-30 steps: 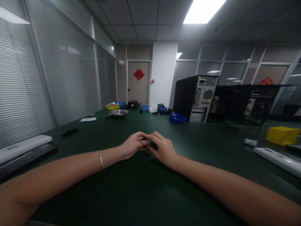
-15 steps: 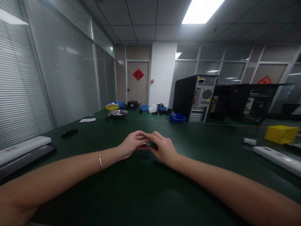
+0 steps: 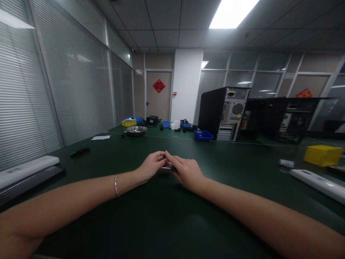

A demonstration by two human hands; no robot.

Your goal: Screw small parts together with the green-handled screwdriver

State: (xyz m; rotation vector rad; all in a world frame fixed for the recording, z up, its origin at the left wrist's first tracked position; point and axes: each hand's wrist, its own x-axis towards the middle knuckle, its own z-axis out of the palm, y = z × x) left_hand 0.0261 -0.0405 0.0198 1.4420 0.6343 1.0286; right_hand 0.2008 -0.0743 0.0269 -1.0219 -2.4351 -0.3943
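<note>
Both hands meet over the middle of the dark green table (image 3: 172,223). My right hand (image 3: 187,172) is closed around a small screwdriver (image 3: 173,168); its dark handle sits under the fingers and its thin metal shaft points left toward the other hand. With its fingers bent, my left hand (image 3: 151,166) pinches something small and dark at the fingertips, mostly hidden, so its kind cannot be made out. The fingertips of the two hands touch or nearly touch.
At left lie a dark-green-handled tool (image 3: 80,152), white paper (image 3: 100,137) and a keyboard (image 3: 32,185). Farther back stand a metal bowl (image 3: 136,131), a blue bin (image 3: 203,135) and a computer tower (image 3: 212,113). A yellow box (image 3: 322,155) is at right.
The right fingers have shifted upward over the left fingertips, and the screwdriver's handle shows less. Its shaft lies slightly lower and more level. Both hands stay in about the same place.
</note>
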